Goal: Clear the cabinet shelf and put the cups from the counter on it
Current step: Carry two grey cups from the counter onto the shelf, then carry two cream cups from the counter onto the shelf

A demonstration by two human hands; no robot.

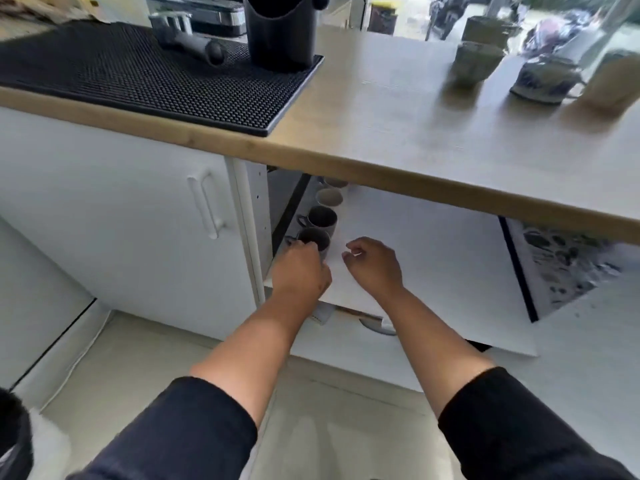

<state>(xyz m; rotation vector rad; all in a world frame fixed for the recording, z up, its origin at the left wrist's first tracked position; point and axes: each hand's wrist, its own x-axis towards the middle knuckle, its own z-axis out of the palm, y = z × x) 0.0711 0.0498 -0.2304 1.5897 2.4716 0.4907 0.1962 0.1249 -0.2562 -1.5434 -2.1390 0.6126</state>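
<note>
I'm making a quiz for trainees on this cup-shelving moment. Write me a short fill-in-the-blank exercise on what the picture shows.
1. The left hand is on the nearest dark cup in a row of ____ cups along the left side of the shelf.
2. The right hand hovers over the shelf holding ____.
3. The two farthest cups in the row are ____ in colour than the two nearest.
4. The black mat lies on the ____.

Missing words: four; nothing; lighter; counter

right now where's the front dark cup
On the cabinet shelf at its left edge, under the left hand, nearest in a row with another dark cup behind.
</note>
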